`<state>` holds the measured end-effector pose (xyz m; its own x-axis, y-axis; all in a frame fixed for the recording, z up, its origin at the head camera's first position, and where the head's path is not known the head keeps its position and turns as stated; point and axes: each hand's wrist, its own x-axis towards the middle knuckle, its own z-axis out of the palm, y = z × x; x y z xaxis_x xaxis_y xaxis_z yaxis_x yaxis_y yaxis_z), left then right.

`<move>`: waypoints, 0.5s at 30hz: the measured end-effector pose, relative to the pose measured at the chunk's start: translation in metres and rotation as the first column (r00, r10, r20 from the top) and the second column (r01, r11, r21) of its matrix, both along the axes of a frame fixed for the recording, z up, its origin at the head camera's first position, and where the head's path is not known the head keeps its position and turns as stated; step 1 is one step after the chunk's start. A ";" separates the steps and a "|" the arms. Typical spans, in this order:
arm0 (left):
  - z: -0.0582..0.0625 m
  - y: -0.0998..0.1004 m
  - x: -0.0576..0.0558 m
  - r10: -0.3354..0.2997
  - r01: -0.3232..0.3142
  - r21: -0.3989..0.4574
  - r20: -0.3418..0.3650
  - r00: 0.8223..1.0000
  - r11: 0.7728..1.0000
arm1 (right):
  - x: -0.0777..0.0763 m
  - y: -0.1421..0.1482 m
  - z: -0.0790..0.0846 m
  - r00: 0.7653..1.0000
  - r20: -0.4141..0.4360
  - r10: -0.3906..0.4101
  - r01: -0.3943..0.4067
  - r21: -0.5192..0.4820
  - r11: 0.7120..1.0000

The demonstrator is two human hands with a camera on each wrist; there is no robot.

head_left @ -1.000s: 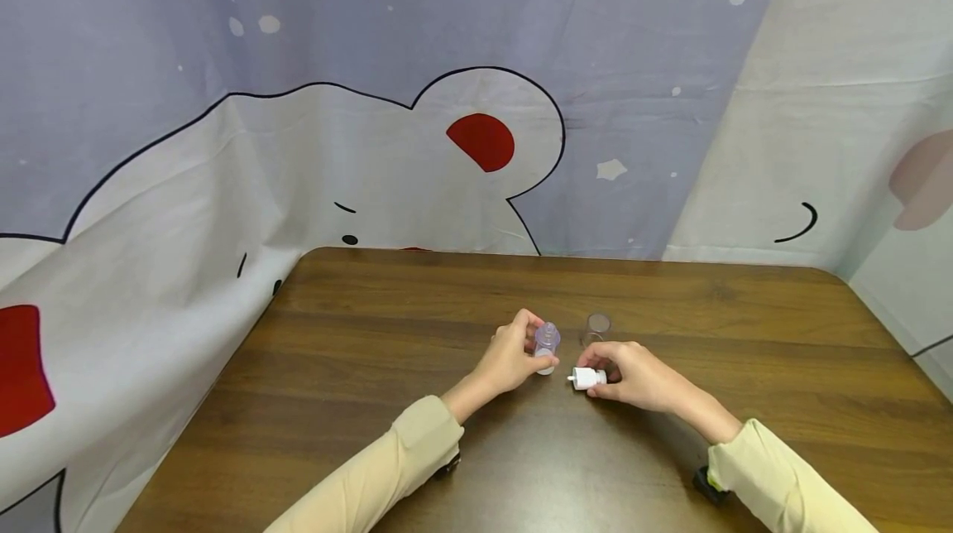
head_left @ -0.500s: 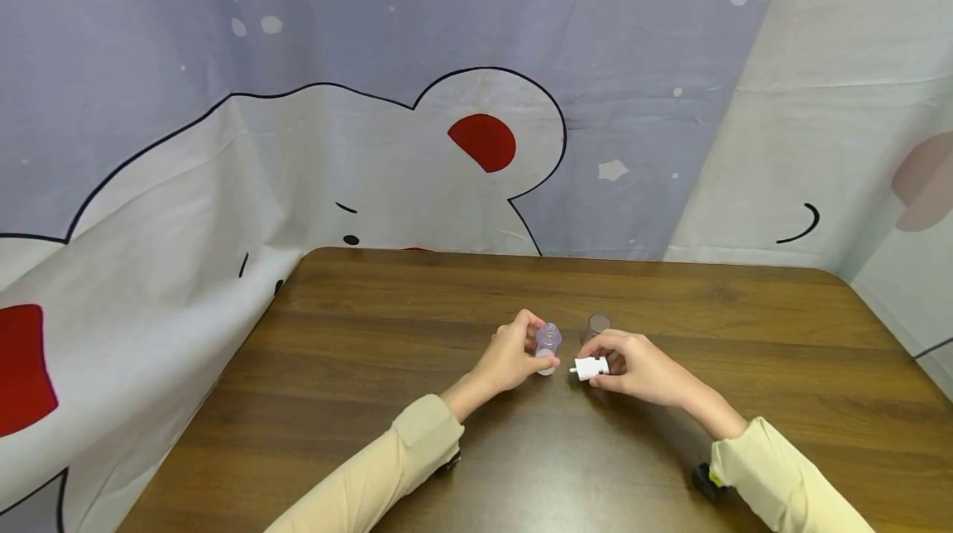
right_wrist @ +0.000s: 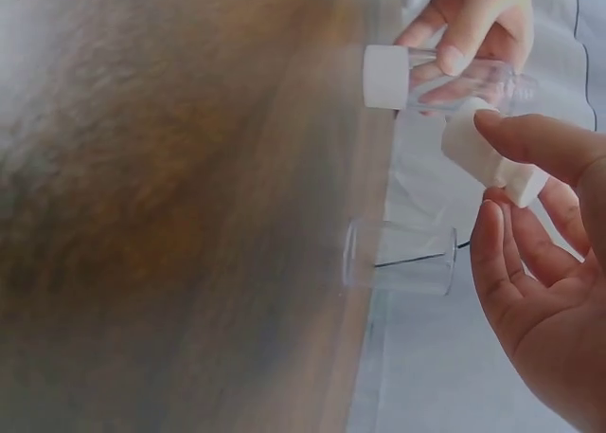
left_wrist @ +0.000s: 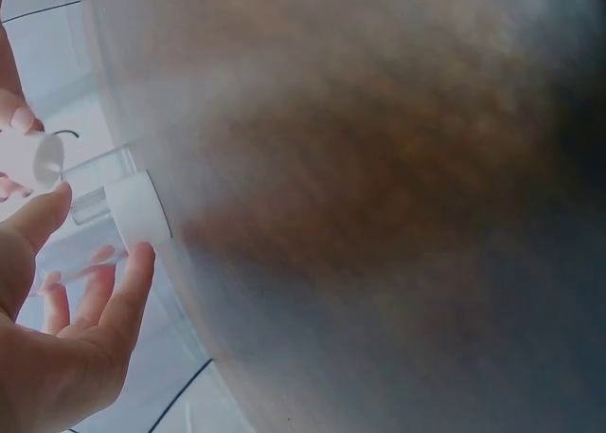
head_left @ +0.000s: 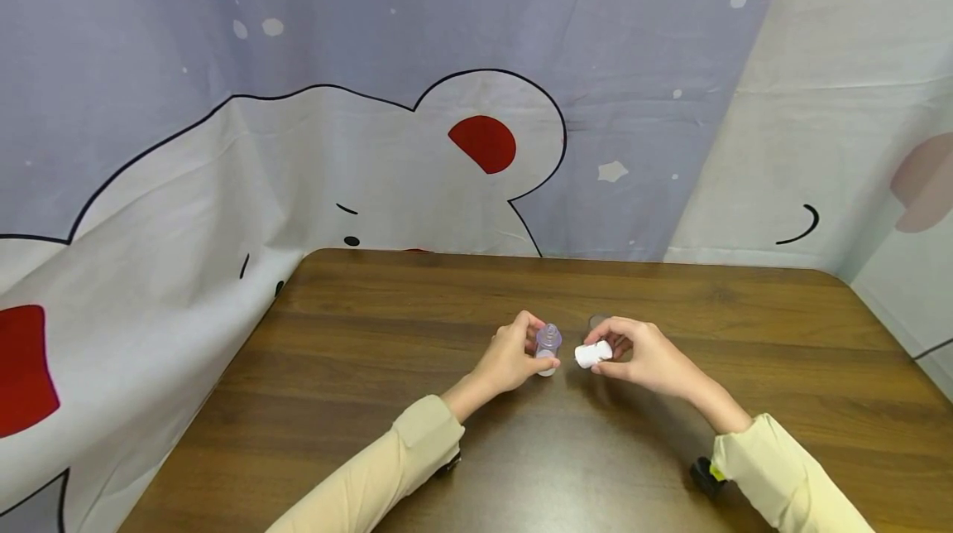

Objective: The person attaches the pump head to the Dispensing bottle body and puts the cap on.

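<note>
My left hand (head_left: 514, 353) grips a small clear, purple-tinted bottle (head_left: 548, 339), which stands upright on the table. Its white base (right_wrist: 385, 76) shows at the bottom, and its narrow neck is uncovered. Just to the right, my right hand (head_left: 644, 357) pinches a white pump top (head_left: 593, 354) between thumb and fingertips. In the right wrist view the pump top (right_wrist: 483, 153) is tilted, with a wide round part and a narrower end. It is held apart from the bottle in the head view.
A clear cup-shaped cap (right_wrist: 398, 258) stands on the wooden table (head_left: 417, 309) behind my right hand, mostly covered by it in the head view. A printed curtain (head_left: 357, 160) hangs along the table's far edge.
My right hand has risen slightly away from me and turned the white pump top, so its thin nozzle has gone from view. My left hand and the bottle have stayed put.
</note>
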<state>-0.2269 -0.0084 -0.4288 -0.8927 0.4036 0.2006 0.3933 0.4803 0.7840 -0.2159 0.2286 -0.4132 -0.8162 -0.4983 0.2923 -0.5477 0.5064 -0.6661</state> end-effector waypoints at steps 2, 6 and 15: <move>0.000 0.000 0.000 0.002 -0.002 -0.002 0.000 1.000 1.000 | 0.000 0.000 0.003 1.000 -0.002 -0.018 0.018 -0.014 1.000; -0.001 0.000 -0.001 -0.002 0.002 -0.003 0.001 1.000 1.000 | -0.001 -0.001 0.008 0.999 -0.032 -0.036 0.034 -0.037 0.999; -0.001 0.000 -0.001 -0.002 0.002 -0.017 0.003 1.000 1.000 | -0.002 -0.006 0.019 0.997 -0.066 -0.034 0.029 -0.070 0.997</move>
<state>-0.2281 -0.0088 -0.4298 -0.8926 0.4084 0.1911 0.3920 0.4933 0.7766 -0.2177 0.2229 -0.3946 -0.8085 -0.4492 0.3801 -0.5770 0.4784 -0.6620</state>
